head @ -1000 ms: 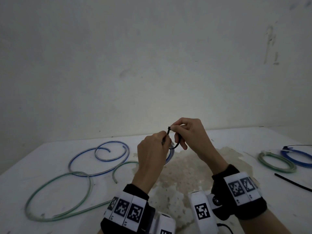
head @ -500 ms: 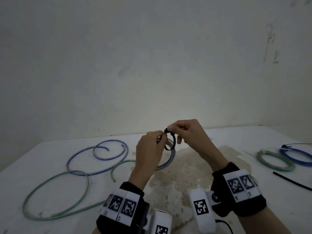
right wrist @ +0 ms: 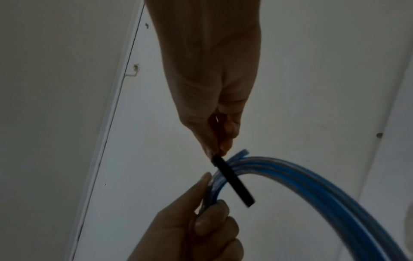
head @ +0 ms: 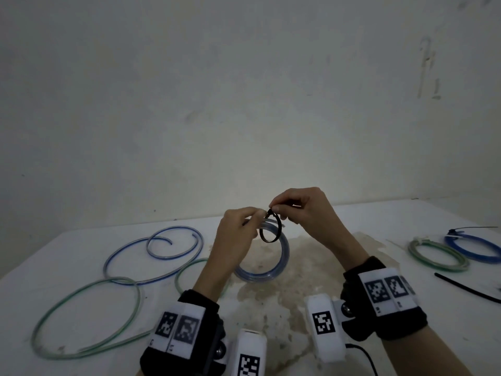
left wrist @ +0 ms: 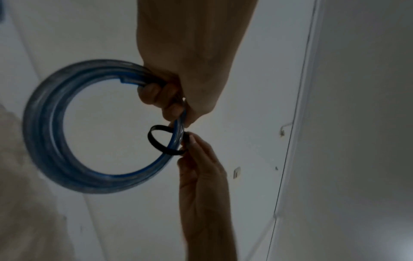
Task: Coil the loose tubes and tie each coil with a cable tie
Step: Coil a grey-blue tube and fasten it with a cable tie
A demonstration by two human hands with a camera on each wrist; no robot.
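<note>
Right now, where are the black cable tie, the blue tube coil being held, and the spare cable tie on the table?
black cable tie (left wrist: 156,141), left wrist view, on its open loop.
blue tube coil (left wrist: 42,127), left wrist view, on its far arc.
spare cable tie (head: 466,288), head view, mid-strap.

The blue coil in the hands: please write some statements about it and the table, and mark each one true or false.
1. The left hand grips the blue coil. True.
2. The black cable tie is pulled tight on the coil. False: it forms a loose loop around it.
3. The right hand pinches the cable tie. True.
4. The green tube on the left is already coiled and tied. False: it lies loose on the table.
5. Two coils, green coil and blue tied coil, lie at the right. True.
</note>
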